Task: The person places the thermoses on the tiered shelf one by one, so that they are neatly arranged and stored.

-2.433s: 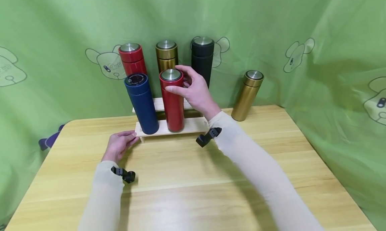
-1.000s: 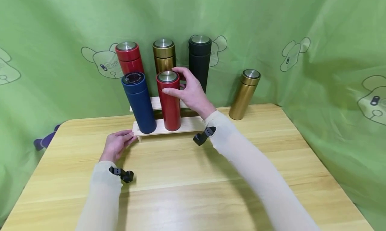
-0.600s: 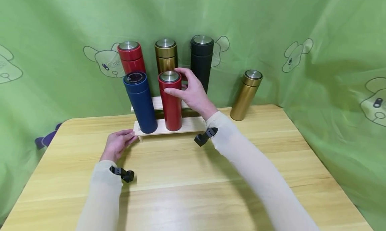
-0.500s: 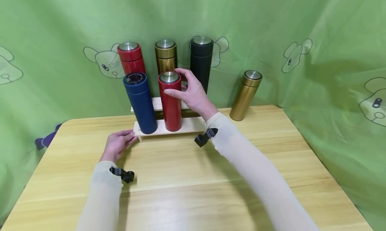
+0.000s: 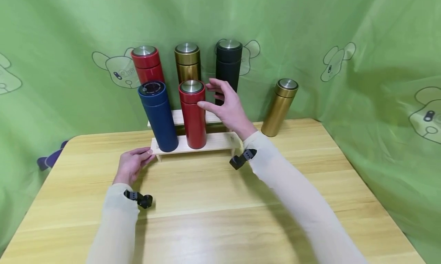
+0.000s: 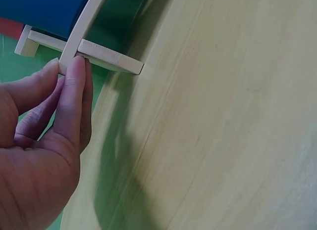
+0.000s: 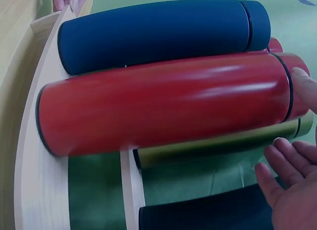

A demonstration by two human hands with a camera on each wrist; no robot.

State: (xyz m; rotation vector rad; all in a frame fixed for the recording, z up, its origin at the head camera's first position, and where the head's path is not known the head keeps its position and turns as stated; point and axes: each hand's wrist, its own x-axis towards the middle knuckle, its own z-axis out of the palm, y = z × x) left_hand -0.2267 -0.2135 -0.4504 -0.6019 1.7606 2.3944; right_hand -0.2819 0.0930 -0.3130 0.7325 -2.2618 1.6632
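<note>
On the front step of a two-step wooden rack (image 5: 220, 141) stand a blue thermos bottle (image 5: 160, 120) and, to its right, a red thermos bottle (image 5: 194, 120), both upright. My right hand (image 5: 232, 108) is at the red bottle's right side, fingers spread apart and no longer round it. Its thumb (image 7: 306, 86) overlaps the bottle's lid in the right wrist view, while the other fingers are off it. With thumb and fingertips my left hand (image 5: 132, 165) pinches the left end of the front shelf, seen closely as the shelf end (image 6: 74, 44) in the left wrist view.
Behind, on the rear step, stand another red bottle (image 5: 149, 67), a gold bottle (image 5: 188, 65) and a black bottle (image 5: 229, 69). A separate gold bottle (image 5: 278, 109) stands on the wooden table (image 5: 193, 210) at the right. Green curtain (image 5: 296, 23) closes off the back and sides.
My right hand has loosened from the front red bottle and shifted right, its fingers coming away. The bottle stays in place on the front step. My left hand keeps its hold on the rack.
</note>
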